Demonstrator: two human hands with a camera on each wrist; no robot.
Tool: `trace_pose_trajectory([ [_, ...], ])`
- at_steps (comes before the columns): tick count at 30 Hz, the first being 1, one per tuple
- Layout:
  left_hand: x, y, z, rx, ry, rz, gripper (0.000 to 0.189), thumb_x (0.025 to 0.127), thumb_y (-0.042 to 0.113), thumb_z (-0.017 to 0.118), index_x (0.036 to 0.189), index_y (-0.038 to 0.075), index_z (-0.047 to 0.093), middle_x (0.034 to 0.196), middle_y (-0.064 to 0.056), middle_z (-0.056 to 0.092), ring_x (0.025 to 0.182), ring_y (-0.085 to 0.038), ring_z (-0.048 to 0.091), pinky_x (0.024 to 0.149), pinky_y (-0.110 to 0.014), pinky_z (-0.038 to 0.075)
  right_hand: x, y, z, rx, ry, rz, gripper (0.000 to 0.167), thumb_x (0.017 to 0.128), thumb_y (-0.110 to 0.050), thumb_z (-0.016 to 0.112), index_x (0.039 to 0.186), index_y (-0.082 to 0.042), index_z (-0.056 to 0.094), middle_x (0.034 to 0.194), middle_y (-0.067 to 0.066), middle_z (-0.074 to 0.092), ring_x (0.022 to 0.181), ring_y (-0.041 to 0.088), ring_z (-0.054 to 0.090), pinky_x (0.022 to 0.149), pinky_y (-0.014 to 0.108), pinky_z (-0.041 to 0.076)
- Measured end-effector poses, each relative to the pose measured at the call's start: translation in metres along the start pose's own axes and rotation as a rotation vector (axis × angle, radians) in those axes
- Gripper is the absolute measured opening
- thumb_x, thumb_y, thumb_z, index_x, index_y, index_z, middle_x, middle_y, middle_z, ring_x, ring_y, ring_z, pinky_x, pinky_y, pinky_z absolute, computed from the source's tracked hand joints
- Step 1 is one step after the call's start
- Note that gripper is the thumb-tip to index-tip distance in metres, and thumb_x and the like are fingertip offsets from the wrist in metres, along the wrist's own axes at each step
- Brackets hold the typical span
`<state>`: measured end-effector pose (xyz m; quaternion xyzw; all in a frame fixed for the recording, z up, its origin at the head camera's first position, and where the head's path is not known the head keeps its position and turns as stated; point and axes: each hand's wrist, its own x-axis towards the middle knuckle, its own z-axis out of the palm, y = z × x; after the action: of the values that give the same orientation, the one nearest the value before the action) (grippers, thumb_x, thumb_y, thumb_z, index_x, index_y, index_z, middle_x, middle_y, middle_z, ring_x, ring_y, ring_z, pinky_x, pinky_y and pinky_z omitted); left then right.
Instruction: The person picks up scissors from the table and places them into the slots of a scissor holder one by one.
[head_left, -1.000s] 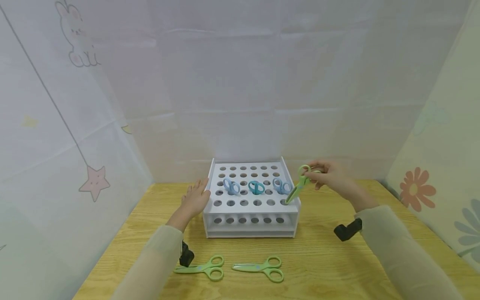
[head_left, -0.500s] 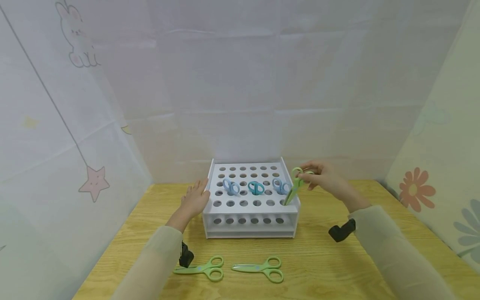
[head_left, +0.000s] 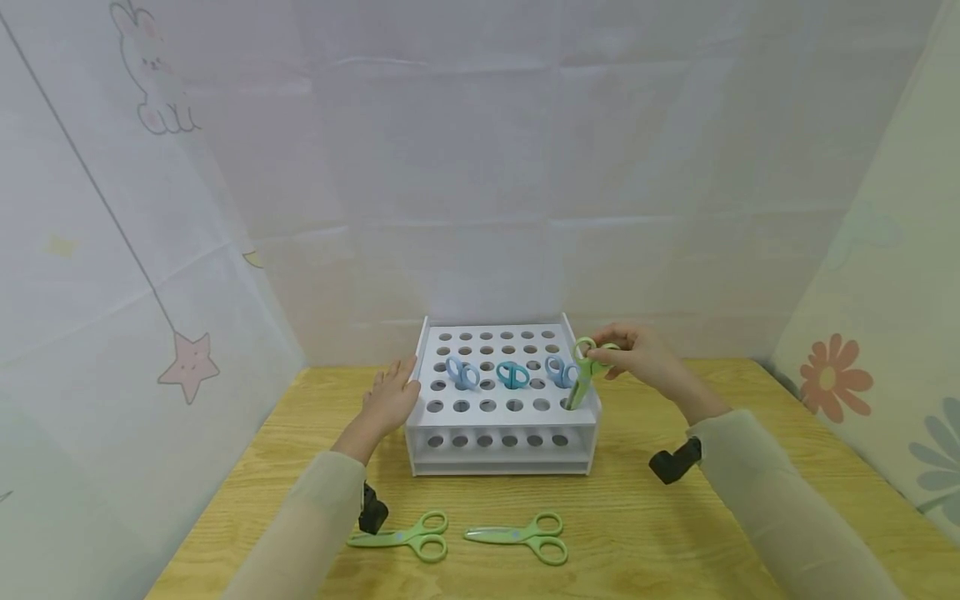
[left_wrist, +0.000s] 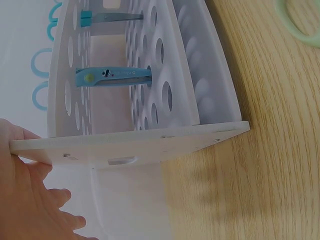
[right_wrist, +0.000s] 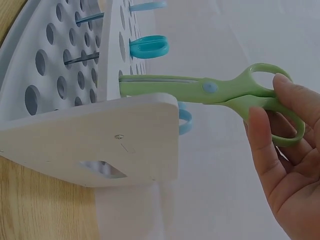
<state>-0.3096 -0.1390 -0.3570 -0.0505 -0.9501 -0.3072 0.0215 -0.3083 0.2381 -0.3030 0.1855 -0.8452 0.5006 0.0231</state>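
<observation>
A white rack (head_left: 475,417) with rows of round holes stands on the wooden table. My right hand (head_left: 633,360) pinches green scissors (head_left: 582,379) by the handle loops, blades pointing down. In the right wrist view the scissors' tip (right_wrist: 132,86) is right at a hole of the top plate, in the front right corner. My left hand (head_left: 392,398) rests against the rack's left side, its fingers spread along the outer edge of the side panel (left_wrist: 125,147). Two light blue scissors (head_left: 462,372) and teal scissors (head_left: 513,375) stand in the second row from the front, handles up.
Two more green scissors lie on the table in front of the rack, one pair (head_left: 408,536) near the left forearm, the other pair (head_left: 521,536) to its right. A pale printed cloth (head_left: 480,183) hangs behind and at both sides.
My right hand has moved left, tilting the green scissors closer to upright, with the tip staying at the front right hole. The left hand has not moved.
</observation>
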Motion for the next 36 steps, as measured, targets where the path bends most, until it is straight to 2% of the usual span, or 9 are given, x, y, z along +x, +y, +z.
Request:
trace_pose_trajectory([
  [13, 0.002, -0.003, 0.001, -0.008, -0.007, -0.001, 0.056, 0.096, 0.03, 0.026, 0.148, 0.016, 0.017, 0.152, -0.016, 0.006, 0.134, -0.044, -0.002, 0.101, -0.065, -0.001, 0.002, -0.002, 0.006, -0.001, -0.034, -0.003, 0.036, 0.086, -0.023, 0.066, 0.11, 0.004, 0.061, 0.11, 0.017, 0.061, 0.081, 0.024, 0.064, 0.065, 0.037, 0.054],
  [22, 0.002, -0.002, 0.001, -0.002, -0.008, -0.004, 0.056, 0.095, 0.03, 0.026, 0.149, 0.017, 0.017, 0.152, -0.015, 0.006, 0.134, -0.043, -0.002, 0.101, -0.064, -0.001, 0.005, 0.0, 0.012, -0.019, -0.053, 0.013, 0.032, 0.085, -0.023, 0.066, 0.106, 0.0, 0.063, 0.11, 0.016, 0.061, 0.084, 0.023, 0.062, 0.066, 0.04, 0.054],
  [29, 0.001, 0.0, 0.0, 0.002, -0.004, -0.002, 0.055, 0.095, 0.029, 0.026, 0.148, 0.016, 0.018, 0.152, -0.017, 0.008, 0.134, -0.044, 0.0, 0.1, -0.065, -0.001, 0.005, 0.002, 0.017, -0.021, -0.071, 0.035, 0.034, 0.085, -0.021, 0.067, 0.108, 0.005, 0.062, 0.112, 0.019, 0.061, 0.078, 0.023, 0.06, 0.058, 0.035, 0.053],
  [36, 0.002, -0.002, 0.001, 0.015, -0.011, -0.011, 0.056, 0.095, 0.029, 0.025, 0.149, 0.017, 0.016, 0.152, -0.016, 0.007, 0.134, -0.043, -0.002, 0.101, -0.064, -0.002, 0.003, 0.005, 0.024, -0.05, -0.086, 0.053, 0.031, 0.086, -0.019, 0.066, 0.107, 0.003, 0.063, 0.114, 0.02, 0.06, 0.071, 0.026, 0.057, 0.049, 0.031, 0.048],
])
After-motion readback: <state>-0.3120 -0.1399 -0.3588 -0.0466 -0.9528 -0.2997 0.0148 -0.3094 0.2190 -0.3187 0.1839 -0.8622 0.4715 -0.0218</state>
